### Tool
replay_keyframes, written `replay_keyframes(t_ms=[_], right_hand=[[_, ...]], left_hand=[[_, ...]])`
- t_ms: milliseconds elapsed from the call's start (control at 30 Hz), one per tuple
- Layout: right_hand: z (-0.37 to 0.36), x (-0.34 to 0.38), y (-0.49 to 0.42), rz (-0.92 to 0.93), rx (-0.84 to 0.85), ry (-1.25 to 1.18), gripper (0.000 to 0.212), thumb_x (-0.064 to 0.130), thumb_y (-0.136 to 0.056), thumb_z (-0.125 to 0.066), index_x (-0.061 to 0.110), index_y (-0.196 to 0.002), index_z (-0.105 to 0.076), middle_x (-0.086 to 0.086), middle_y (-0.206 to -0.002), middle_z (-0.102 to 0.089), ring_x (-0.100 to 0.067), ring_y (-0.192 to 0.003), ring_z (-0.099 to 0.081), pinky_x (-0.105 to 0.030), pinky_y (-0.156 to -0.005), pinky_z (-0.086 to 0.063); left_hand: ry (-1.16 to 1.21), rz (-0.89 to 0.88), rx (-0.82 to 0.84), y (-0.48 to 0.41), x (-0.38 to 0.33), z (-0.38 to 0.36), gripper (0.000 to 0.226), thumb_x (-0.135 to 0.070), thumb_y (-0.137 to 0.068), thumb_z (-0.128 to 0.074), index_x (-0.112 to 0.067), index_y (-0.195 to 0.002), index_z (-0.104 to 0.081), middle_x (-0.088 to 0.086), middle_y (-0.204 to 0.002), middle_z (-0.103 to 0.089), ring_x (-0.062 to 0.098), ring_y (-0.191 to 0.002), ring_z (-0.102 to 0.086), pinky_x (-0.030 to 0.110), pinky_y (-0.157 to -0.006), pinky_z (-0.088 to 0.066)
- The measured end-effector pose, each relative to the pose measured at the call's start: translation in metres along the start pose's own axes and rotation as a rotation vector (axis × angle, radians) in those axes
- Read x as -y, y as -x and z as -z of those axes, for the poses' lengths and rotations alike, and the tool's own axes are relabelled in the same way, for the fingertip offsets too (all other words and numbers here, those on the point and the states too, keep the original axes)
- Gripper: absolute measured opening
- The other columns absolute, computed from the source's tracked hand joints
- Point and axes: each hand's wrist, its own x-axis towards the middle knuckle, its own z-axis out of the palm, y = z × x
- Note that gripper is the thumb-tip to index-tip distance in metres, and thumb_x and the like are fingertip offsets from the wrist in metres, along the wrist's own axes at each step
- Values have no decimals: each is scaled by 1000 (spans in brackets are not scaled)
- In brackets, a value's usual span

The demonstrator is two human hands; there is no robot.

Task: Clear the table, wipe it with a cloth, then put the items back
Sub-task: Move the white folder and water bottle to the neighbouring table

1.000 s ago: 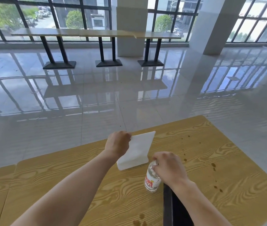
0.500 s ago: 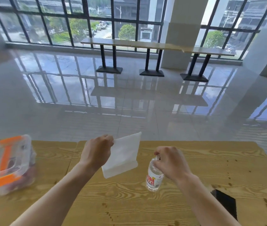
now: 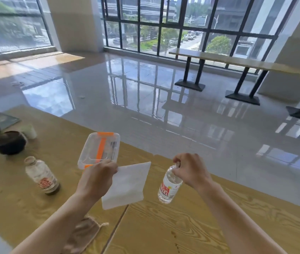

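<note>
Beige drawstring pouch [image 3: 88, 230] lying nearest on table [image 3: 164, 226], my left forearm covering most of it. My left hand [image 3: 98, 178] pinching white cloth [image 3: 127, 186] by top corner, cloth hanging over tabletop. My right hand [image 3: 191, 171] gripping clear water bottle [image 3: 169, 187] by neck, fingers hiding cap, bottle hanging tilted. Left hand blocking near edge of clear box with orange clips [image 3: 99, 149]. Second bottle [image 3: 41, 178] standing at left, label blurring. Beyond it, dark bowl [image 3: 9, 143] and pale cup [image 3: 29, 131] smearing, contents unreadable.

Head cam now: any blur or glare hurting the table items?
Head view: motion blur smears the left side, so bowl and left bottle are soft; cloth and water bottle read sharper; floor mirrors window glare; wide-angle bends window frames.
</note>
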Motion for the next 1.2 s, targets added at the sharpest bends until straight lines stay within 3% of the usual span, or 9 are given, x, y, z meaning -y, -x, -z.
replay_keyframes(t_ms=[100,233,333,533,667,1200], right_hand=[[-18,26,-24,55,34,11,34,13,-76,-72,17,-110,-75,-3,-102,-77,-23,-95,-70,-31,-79,-55],[-44,54,-57,111,65,24,34,16,-77,-72,17,-111,-74,-3,-103,-76,-24,-95,-69,-32,-79,-55],[-62,72,-81,127,77,26,35,16,-78,-72,18,-112,-73,-4,-103,-75,-25,-95,-69,-34,-78,-56],[-93,99,-128,169,86,47,37,12,-78,-71,17,-116,-71,-8,-106,-75,-29,-96,-69,-41,-81,-58],[-107,107,-155,181,80,63,38,8,-81,-68,16,-119,-70,-11,-110,-74,-31,-101,-68,-41,-85,-57],[-130,112,-209,168,79,52,35,6,-83,-65,14,-117,-70,-12,-112,-73,-31,-104,-67,-42,-90,-55]], left_hand=[[-23,71,7,14,38,-5,15,-9,-88,-63,-19,-78,-58,-9,-103,-72,29,-78,-70,37,-53,-54],[-24,161,2,29,76,-7,25,-7,-82,-71,-18,-69,-52,-6,-71,-56,26,-61,-60,34,-45,-47],[-15,182,-1,34,96,-7,30,0,-76,-75,-18,-66,-53,-6,-64,-48,22,-56,-52,34,-39,-42],[42,225,-47,32,124,-10,30,2,-73,-79,-15,-62,-56,-4,-61,-48,25,-54,-50,28,-41,-36],[59,277,-88,31,142,-21,26,4,-74,-78,-15,-67,-61,-4,-64,-51,25,-60,-52,33,-43,-44],[146,371,-181,21,156,-40,10,-3,-85,-72,-13,-85,-72,1,-77,-62,28,-73,-58,37,-57,-49]])
